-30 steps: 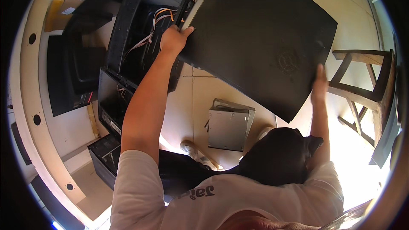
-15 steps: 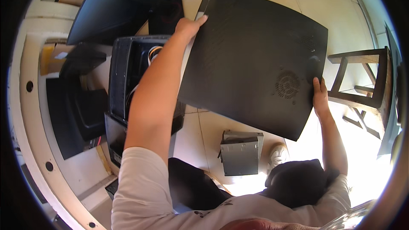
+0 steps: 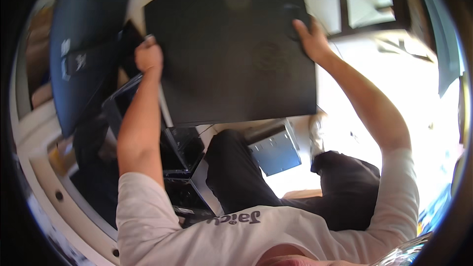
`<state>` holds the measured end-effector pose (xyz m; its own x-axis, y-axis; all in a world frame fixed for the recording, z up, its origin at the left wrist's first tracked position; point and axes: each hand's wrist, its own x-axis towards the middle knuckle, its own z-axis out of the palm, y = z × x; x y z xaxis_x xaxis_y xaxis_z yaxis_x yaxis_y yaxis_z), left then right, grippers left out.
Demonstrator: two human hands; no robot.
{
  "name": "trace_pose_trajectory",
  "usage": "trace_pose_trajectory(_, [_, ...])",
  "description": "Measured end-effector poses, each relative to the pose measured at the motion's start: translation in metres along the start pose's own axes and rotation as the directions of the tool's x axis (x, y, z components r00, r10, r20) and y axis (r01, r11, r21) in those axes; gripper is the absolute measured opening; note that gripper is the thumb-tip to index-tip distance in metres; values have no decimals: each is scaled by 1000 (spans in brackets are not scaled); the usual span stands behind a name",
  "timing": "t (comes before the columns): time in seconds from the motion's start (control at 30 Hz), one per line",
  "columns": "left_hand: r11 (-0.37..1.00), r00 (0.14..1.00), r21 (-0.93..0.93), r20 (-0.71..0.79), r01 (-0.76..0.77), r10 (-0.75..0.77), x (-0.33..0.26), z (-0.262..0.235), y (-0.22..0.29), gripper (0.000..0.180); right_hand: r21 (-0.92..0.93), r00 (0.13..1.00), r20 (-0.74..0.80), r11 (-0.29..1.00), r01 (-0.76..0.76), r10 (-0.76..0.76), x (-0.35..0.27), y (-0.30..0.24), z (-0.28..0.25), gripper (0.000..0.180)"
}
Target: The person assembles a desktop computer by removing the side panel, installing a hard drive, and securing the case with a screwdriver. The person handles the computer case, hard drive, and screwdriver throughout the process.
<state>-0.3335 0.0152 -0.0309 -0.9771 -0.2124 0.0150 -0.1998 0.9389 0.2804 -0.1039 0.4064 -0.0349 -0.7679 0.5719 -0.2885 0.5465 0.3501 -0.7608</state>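
Observation:
A large black computer case side panel (image 3: 221, 64) is held up in front of me, with a round vent faintly visible on its right half. My left hand (image 3: 149, 55) is closed on the panel's left edge. At the upper right edge, my right hand (image 3: 311, 39) grips the same panel, thumb on its face and the other fingers partly hidden behind it. Under my left forearm stands a dark computer case (image 3: 185, 148), mostly covered by the arm and the panel.
A grey metal box-shaped part (image 3: 278, 153) is on the floor between my legs. To the right stands a wooden stool (image 3: 401, 0). A big dark panel, perhaps a monitor's back (image 3: 88, 34), leans at the far left, by a pale shelf frame (image 3: 47, 160) with round holes.
The view has swung to the right. Both hands still hold the side panel, which now sits farther left in view and is turned more level.

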Motion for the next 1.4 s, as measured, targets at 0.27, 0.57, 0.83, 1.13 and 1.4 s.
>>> trace_pose_trajectory(0.27, [916,943,270,-72,-295,325,42,5,-15,51,-572,893,386,820,34,233,-95,118,-78,22])
trace_pose_trajectory(0.57, [716,903,-693,356,83,240,-59,-15,85,35,-688,937,264,725,19,227,-232,269,-80,23])
trace_pose_trajectory(0.83, [438,138,-415,833,798,536,-276,-70,155,18,-247,960,198,958,-145,196,-235,275,-108,25])
trace_pose_trajectory(1.13, [301,32,-265,796,916,605,-318,-77,139,27,185,981,194,982,-26,-11,-247,150,-187,20])
trace_pose_trajectory(1.4, [266,3,-236,754,934,657,-323,-98,160,42,149,972,96,968,200,-215,-256,126,-206,10])
